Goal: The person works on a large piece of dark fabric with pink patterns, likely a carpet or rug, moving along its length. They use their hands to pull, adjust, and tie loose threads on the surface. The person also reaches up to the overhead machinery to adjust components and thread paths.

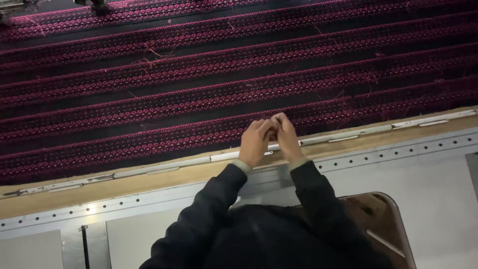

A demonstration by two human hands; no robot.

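A wide sheet of black fabric (199, 74) with rows of pink embroidered trim stretches across the upper part of the head view. My left hand (255, 142) and my right hand (287, 134) meet at its near edge, fingertips pinched together on the fabric or a loose thread there. What exactly the fingers hold is too small to make out. Both arms wear dark sleeves. Loose pink threads stick out of several rows.
A tan padded rail (164, 172) with a white strip runs along the fabric's near edge. Below it lies a grey metal frame (408, 164) with a row of small holes. A brown chair seat (383, 219) shows at the bottom right.
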